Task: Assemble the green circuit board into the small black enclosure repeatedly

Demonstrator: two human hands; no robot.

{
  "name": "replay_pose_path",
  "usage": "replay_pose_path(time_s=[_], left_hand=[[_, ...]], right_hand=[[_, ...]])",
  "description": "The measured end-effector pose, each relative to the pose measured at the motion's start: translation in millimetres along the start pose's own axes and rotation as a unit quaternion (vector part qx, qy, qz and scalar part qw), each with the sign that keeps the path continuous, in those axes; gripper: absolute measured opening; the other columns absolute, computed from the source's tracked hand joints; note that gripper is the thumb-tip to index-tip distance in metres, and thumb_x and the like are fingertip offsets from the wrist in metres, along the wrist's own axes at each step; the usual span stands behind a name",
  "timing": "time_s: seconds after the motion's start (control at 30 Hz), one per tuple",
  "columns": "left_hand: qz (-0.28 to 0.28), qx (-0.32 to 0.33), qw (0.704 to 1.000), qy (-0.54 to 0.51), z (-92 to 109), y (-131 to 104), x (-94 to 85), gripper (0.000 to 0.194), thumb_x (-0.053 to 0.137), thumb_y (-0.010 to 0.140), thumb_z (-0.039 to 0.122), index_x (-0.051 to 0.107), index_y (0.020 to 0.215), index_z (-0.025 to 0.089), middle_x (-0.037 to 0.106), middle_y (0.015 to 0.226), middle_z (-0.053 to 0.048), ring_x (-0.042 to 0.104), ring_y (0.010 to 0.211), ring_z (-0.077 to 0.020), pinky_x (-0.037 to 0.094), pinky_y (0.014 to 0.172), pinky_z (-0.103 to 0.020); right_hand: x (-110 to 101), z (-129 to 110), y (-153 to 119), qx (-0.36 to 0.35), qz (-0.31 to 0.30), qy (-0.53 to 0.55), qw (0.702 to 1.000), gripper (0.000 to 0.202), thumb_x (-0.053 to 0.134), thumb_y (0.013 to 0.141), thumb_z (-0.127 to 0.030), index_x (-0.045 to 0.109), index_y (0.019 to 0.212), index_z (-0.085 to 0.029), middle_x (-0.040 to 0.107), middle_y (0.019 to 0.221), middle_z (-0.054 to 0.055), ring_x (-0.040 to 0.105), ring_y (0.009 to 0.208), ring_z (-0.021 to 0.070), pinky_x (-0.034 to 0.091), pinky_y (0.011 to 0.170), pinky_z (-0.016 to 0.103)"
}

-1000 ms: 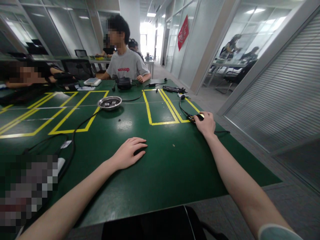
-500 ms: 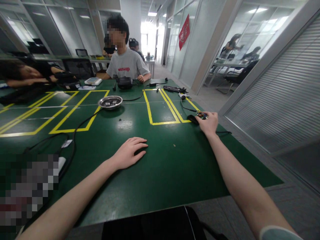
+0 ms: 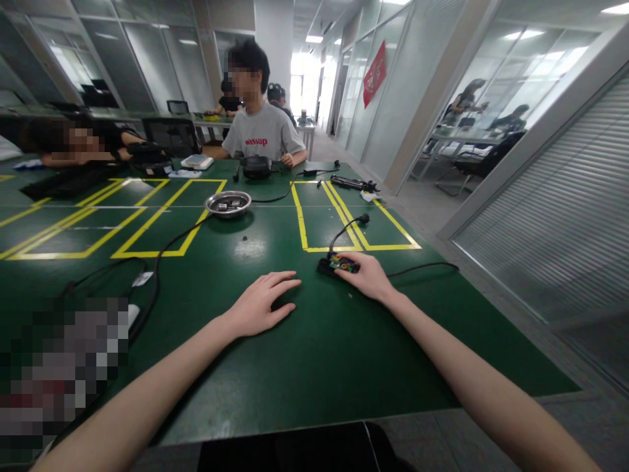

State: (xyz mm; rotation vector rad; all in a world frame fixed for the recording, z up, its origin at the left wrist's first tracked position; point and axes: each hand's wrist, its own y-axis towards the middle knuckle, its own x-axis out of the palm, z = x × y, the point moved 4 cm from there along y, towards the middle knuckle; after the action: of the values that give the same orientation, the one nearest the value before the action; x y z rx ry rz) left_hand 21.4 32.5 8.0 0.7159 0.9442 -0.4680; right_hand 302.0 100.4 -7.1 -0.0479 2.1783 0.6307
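My right hand [image 3: 366,276] grips a small black device with an exposed circuit board [image 3: 344,263], thumb and fingers closed on its right side. A short cable with a black plug [image 3: 363,218] runs up from the device, and another black cable [image 3: 422,267] trails off to the right behind my hand. To the left, my left hand [image 3: 263,303] rests palm down on the green table [image 3: 275,380], fingers spread, holding nothing. A gap of bare table lies between my left fingertips and the device.
A metal bowl [image 3: 228,204] with small metal parts stands beyond my left hand. Yellow tape rectangles mark the table. A folded black tripod [image 3: 354,183] lies at the far right edge. A person in a grey shirt [image 3: 265,131] sits opposite; another rests at the far left.
My right hand has brought the device and its cables left and nearer to me, off the right-hand tape rectangle. My left hand stays flat on the table. The view has shifted slightly.
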Motion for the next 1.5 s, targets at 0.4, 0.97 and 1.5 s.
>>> replay_pose_path(time_s=[0.4,0.97,1.5], left_hand=[[-0.007,0.043,0.999,-0.017,20,-1,-3.6,0.075,0.075,0.088,0.047,0.047,0.152,0.023,0.070,0.129,-0.013,0.066,0.115,-0.0293,0.055,0.101,-0.046],[-0.061,0.039,0.997,0.034,15,0,-9.2,0.097,0.079,0.070,0.077,0.056,0.147,0.022,0.063,0.145,-0.016,0.055,0.138,-0.0388,0.034,0.122,-0.057],[-0.065,0.011,0.998,0.015,2,-1,-18.3,0.094,0.083,0.071,0.068,0.053,0.148,0.023,0.061,0.144,-0.015,0.059,0.130,-0.0361,0.042,0.115,-0.051]], right_hand=[[25,-84,-30,-0.284,-0.100,0.126,0.945,0.035,0.071,0.095,-0.042,0.069,0.122,-0.020,0.074,0.110,0.010,0.074,0.097,0.0206,0.060,0.083,0.030],[26,-70,-20,-0.225,-0.158,0.065,0.959,0.043,0.079,0.087,-0.050,0.072,0.120,-0.024,0.072,0.104,0.007,0.073,0.091,0.0210,0.058,0.080,0.031],[-7,-52,-8,-0.182,-0.094,0.068,0.976,0.025,0.068,0.095,-0.043,0.076,0.106,-0.022,0.076,0.093,0.006,0.072,0.082,0.0213,0.059,0.079,0.036]])
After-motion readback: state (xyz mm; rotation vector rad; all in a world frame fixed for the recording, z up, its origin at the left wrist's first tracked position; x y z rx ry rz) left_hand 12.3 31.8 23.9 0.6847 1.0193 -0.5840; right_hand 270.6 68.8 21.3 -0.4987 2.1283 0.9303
